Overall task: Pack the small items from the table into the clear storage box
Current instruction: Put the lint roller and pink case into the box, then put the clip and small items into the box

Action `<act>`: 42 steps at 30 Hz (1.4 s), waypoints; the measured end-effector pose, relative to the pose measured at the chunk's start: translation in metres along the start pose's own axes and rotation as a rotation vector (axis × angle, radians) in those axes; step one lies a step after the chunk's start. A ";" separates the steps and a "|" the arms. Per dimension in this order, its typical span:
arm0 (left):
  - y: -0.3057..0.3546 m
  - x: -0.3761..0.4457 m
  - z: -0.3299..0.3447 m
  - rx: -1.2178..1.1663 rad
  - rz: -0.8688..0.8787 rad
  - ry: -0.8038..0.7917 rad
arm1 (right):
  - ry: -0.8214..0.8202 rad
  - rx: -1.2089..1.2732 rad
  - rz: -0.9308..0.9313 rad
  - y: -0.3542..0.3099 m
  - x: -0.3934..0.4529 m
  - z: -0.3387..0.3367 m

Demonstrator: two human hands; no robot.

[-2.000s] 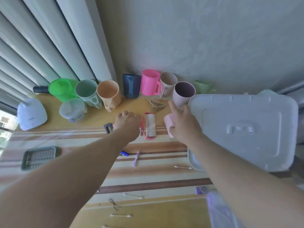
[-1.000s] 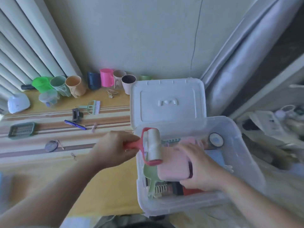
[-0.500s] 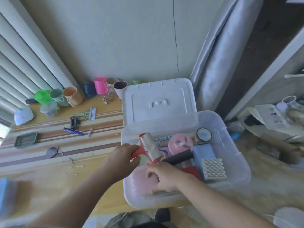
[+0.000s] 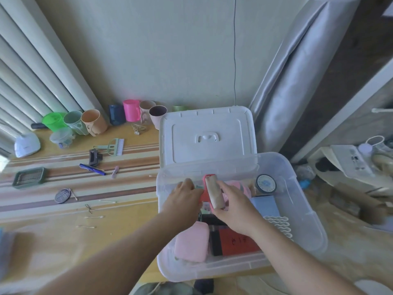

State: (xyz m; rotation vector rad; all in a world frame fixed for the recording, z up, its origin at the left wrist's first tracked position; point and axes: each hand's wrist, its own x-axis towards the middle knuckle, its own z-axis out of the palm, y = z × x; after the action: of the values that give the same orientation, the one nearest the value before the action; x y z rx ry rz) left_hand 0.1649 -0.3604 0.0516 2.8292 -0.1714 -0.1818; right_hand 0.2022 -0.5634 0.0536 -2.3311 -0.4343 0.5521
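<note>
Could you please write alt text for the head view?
Both hands, left hand and right hand, lower a red lint roller into an open clear box already holding a pink case. Mugs and small items remain on the table.

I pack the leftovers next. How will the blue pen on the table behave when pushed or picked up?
The blue pen looks slim and rigid, so probably light and stiff. Its round barrel lies flat on the striped tablecloth, so a sideways nudge would likely roll it.

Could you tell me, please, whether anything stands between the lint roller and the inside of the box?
No lid does: the lid lies off, behind the box. Both hands, left and right, hold the lint roller over the open box. Beneath it, packed items already fill much of the floor.
</note>
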 end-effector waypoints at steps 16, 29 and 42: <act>-0.024 0.041 -0.003 0.055 0.018 -0.261 | -0.068 -0.108 0.043 -0.020 0.045 0.030; -0.359 0.046 -0.082 -0.099 -0.450 0.017 | 0.101 -0.158 -0.220 -0.211 0.303 0.115; -0.520 0.089 -0.021 -0.095 -0.584 -0.260 | -0.082 -0.612 0.078 -0.186 0.504 0.243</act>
State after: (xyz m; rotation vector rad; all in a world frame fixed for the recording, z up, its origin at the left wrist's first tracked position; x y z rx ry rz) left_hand 0.3067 0.1262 -0.0961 2.6703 0.5983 -0.6615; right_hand 0.4824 -0.0731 -0.1145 -2.9256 -0.6205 0.6167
